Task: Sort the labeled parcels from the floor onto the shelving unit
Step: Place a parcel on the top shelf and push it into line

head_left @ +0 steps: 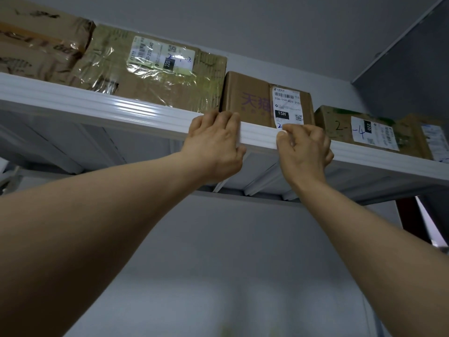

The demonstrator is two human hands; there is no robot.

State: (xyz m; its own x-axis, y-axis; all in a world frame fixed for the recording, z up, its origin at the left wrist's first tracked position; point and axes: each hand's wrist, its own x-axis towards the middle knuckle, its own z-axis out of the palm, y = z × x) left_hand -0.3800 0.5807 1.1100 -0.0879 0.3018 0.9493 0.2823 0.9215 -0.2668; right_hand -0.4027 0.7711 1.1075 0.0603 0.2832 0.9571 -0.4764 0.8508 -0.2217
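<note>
1. Nearest, two bare forearms rise from the lower corners of the frame toward the middle, both reaching up at a high shelf (97, 103).
2. Left hand (215, 142) sits just left of centre; its fingers curl over the shelf's white front lip, thumb underneath, fingertips touching the lower left corner of the middle box (247, 98). It grips the lip, not a parcel.
3. Right hand (305, 149) sits just right of centre, loosely clenched against the same lip, thumb tip pressed by the bottom edge of the box's label (288, 107). It covers part of the handwritten mark there. Whether it pinches the label or only rests on the lip, I cannot tell.
4. Beyond the hands, the middle box stands on the shelf, label facing out, directly above and between both hands.
5. Left of it, a taped box (155, 76) marked 2-something touches its side; further left is another carton (36, 40).
6. Right of it, a box (359, 127) marked "2-1-4" stands just apart.
7. Judged step: placing is done, and the hands are nudging the middle box square in its slot.
8. Next move likely calls for letting go and going down for another parcel; the floor is out of view.
</note>
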